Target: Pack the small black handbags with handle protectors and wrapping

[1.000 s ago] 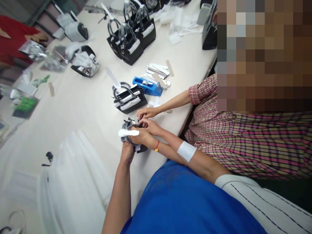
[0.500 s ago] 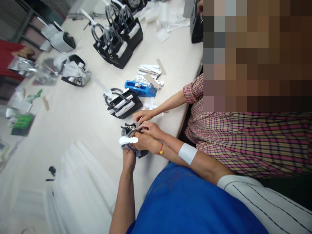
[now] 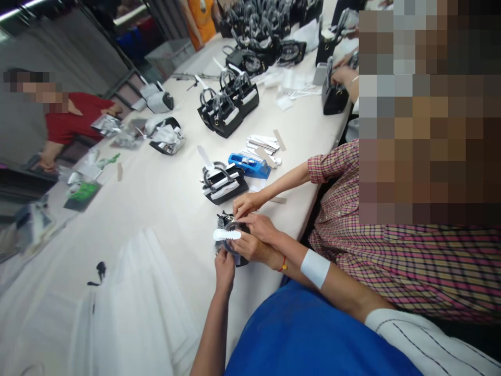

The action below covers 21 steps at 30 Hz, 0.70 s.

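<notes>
A small black handbag with dark handles stands on the table, largely covered by hands. A white ribbed strip lies across its handle. My left hand is closed on the bag's near side. With a white band round the forearm, my right hand reaches to the bag's top, fingers bent together; what they pinch is hidden. A co-worker's bracelet-wearing hand lies between my hands at the handle. Another hand of the co-worker, below a checked sleeve, touches the bag's top beside my right fingertips.
Behind stands a second black handbag beside a blue tape dispenser and paper strips. Several more handbags stand farther back. White sheeting covers the left front. A person in red sits opposite; the checked-shirt co-worker is close at my right.
The view has tipped upward and shifted left, showing more of the far table and the person in red. My right index finger is now stretched farther toward the bag's top.
</notes>
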### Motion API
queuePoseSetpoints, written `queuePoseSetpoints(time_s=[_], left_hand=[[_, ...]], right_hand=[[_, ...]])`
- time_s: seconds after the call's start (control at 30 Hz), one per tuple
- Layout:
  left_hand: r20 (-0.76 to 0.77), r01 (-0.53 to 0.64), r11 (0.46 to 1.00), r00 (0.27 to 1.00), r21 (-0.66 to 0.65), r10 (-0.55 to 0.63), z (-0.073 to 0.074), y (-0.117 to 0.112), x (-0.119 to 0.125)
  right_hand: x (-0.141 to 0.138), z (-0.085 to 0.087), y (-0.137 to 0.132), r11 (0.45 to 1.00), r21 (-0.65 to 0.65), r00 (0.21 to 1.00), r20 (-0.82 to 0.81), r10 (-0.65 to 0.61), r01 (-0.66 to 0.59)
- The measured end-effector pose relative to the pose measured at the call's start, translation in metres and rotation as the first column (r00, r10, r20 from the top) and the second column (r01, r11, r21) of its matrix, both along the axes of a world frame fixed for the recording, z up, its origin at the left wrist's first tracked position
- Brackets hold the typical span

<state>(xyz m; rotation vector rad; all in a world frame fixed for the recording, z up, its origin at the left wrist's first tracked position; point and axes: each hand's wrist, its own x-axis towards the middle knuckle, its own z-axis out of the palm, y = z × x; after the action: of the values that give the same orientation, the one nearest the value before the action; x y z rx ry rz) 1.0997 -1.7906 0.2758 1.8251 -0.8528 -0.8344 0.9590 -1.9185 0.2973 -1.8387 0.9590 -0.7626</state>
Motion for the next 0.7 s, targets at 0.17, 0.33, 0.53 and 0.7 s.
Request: queuePoseSetpoints(time_s=[0.17,0.33,0.53,0.7], left_hand=[[0.108,-0.082,0.993,0.99,-0.084,0.091,0.006,0.034,0.002],[0.36,-0.177,0.973,0.906,-0.15,0.221,0.013,0.057,0.007],[0.351,-0.025,0.999,0.936,-0.035,0.036,0.014,0.031,-0.004],[0.548,-0.12,0.972,0.809,-0.2,0.213,0.009,0.037,-0.021]], right_hand=[[-0.007,0.002,-0.011,0.998,-0.056,0.996,-0.073,-0.041,0.037],[0.013,0.005,-0.022,0.975,-0.042,0.948,-0.23,-0.222,0.218],[-0.007,-0.001,-0.019,0.985,0.003,0.956,-0.241,-0.168,0.174],[-0.046,-0.009,-0.024,0.98,0.03,0.955,-0.233,-0.185,0.197]])
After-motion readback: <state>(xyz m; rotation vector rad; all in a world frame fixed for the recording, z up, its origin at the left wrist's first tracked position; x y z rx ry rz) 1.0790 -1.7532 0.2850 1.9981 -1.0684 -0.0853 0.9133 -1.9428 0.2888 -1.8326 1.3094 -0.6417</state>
